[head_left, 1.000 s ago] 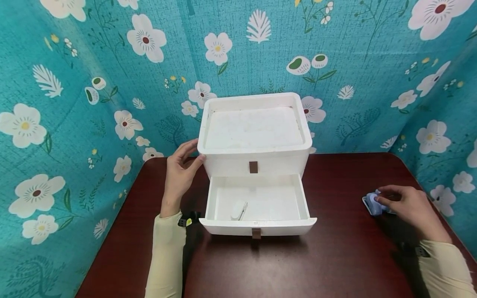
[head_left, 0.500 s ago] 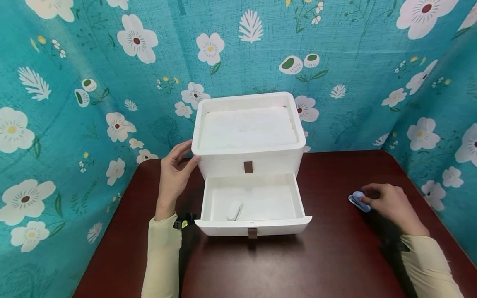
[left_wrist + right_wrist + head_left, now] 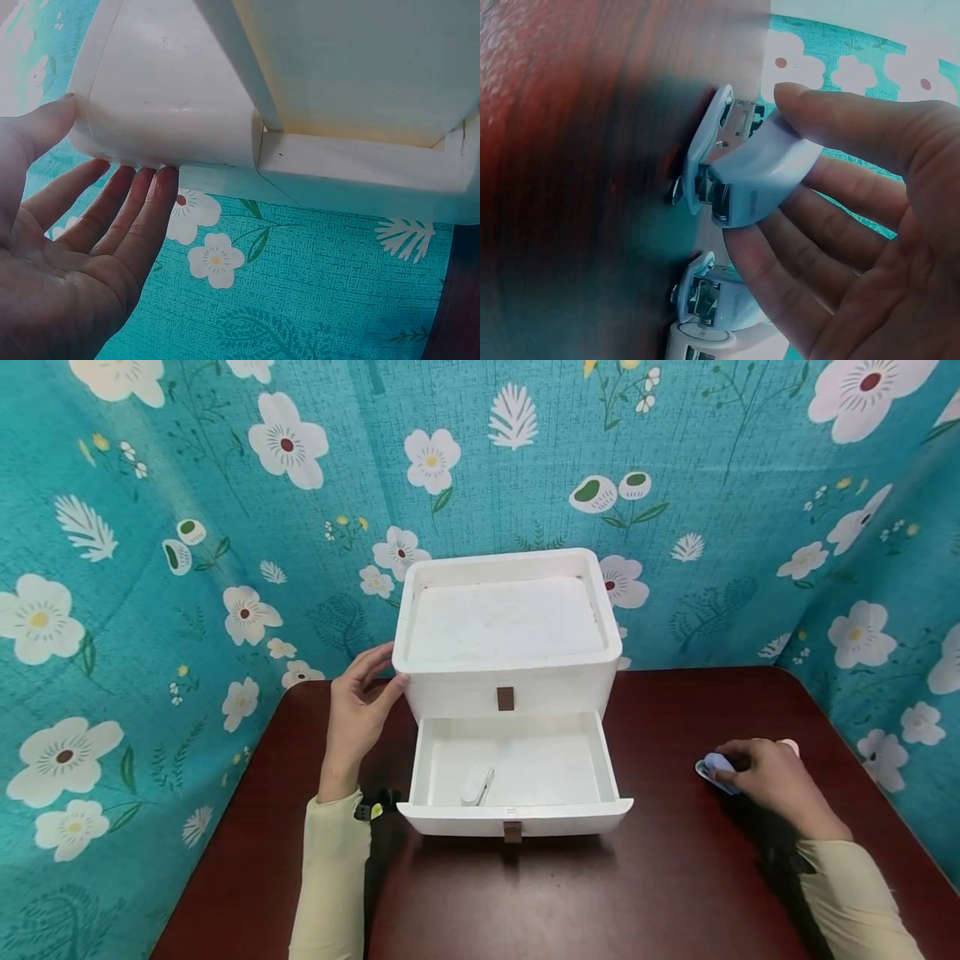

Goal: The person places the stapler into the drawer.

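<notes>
Cabinet [image 3: 457,695] stands on the table [image 3: 675,877], toward its rear edge; the curtain [image 3: 480,485] hangs behind and at both sides. The lower drawer [image 3: 555,768] projects forward beneath the upper one. Within it, a small object [image 3: 476,787] lies left of centre, near the front wall. The left hand [image 3: 357,714] touches the cabinet's left front corner. The right hand [image 3: 772,774] is well apart to the right, a stapler [image 3: 769,180] between its thumb and fingers. In the right wrist view, a second stapler [image 3: 731,304] lies near the first, a third item [image 3: 705,337] just beside the second.
</notes>
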`<state>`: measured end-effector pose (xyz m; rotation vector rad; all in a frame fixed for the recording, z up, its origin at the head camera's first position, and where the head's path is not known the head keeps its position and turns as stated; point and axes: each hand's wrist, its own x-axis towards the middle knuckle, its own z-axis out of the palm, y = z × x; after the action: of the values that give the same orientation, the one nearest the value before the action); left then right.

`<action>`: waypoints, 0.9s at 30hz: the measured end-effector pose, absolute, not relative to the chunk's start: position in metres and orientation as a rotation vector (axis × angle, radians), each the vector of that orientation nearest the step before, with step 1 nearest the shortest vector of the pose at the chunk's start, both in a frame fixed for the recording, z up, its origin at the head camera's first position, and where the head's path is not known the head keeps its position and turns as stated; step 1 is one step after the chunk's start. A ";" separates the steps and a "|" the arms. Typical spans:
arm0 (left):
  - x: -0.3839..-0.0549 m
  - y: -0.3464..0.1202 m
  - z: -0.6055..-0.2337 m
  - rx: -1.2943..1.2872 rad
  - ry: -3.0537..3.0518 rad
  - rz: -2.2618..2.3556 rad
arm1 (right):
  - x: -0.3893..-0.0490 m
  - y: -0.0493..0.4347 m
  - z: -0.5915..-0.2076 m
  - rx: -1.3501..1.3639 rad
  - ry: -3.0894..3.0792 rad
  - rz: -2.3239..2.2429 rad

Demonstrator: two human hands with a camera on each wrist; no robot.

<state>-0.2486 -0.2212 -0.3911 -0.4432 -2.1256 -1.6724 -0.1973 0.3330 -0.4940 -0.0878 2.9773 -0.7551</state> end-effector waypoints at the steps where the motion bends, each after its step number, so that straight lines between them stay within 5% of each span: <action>1: -0.249 -0.221 -0.391 -0.442 -2.128 -1.672 | -0.197 0.333 -0.494 -0.094 2.976 -0.755; 27: -0.252 -0.223 -0.392 -0.420 -2.146 -1.658 | -0.195 0.312 -0.449 -0.165 3.070 -0.776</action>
<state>-0.2523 -0.2227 -0.3916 -0.4204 -2.1464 -1.6584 -0.1951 0.3115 -0.4490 -0.1645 3.0698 -0.7758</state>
